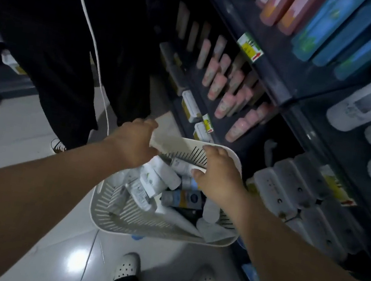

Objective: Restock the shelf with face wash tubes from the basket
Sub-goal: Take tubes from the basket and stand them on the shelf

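A white slotted plastic basket [132, 219] hangs above the floor in front of me, filled with several white and grey face wash tubes [160, 180]. My left hand [134, 141] grips the basket's far left rim. My right hand [219, 173] curls over the far right rim, its thumb on the inside wall. The dark shelf unit [275, 81] stands to the right, with rows of pink tubes [226, 93] on its middle level.
A person in dark trousers [60, 46] stands close on the left, with a white cord hanging down. White bottles [370, 102] and blue and pink packs fill the upper right shelves; white multi-socket strips [293, 192] lie lower. My white shoes [127, 269] are on the glossy tiled floor.
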`<state>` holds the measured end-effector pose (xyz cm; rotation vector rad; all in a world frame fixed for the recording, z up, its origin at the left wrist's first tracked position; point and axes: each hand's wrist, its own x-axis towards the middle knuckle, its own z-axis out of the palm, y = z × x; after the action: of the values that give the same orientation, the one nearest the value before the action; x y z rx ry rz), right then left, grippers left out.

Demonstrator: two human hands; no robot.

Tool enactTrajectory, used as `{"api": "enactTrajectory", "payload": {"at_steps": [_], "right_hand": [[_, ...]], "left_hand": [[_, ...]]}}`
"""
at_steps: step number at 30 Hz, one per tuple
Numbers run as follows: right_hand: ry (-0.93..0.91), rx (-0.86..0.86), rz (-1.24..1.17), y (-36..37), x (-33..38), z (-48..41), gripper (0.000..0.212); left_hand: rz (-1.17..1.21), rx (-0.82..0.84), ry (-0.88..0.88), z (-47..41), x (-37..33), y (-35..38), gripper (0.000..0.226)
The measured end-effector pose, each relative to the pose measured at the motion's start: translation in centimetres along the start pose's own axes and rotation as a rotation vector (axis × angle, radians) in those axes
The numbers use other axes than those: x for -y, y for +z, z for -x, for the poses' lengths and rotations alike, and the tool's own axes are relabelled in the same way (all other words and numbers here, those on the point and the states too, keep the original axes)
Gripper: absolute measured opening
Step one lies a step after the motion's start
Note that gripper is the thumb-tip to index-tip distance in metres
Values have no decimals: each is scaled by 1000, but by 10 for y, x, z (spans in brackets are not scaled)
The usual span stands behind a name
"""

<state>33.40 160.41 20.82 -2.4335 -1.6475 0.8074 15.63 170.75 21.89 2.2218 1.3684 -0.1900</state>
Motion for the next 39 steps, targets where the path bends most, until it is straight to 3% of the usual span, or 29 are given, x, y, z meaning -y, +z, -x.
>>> {"api": "enactTrajectory", "payload": {"at_steps": [8,14,19,22,26,31,37,39], "right_hand": [[84,167,-42,96,-12,-58,55],[78,261,-34,152,-10,-95,52],[74,161,38,178,-5,-111,52],[58,137,94,184,-6,-114,51],[63,157,4,176,-10,-118,43],[121,237,-393,149,-17,-110,39],[146,340,-843,93,-12,-77,34],[143,353,-907,66,-7,-63,26]], "left_hand": [[-154,132,-133,-50,59,95,52],[-387,188,-144,-66,79,143,58],[-688,198,-78,-65,82,164,64],[-746,186,-91,-66,79,166,65],[-558,199,-179,-70,72,150,55],[-197,165,-218,-68,68,113,32],[492,227,-283,-31,40,46,67],[657,245,-245,-13,33,25,59]]}}
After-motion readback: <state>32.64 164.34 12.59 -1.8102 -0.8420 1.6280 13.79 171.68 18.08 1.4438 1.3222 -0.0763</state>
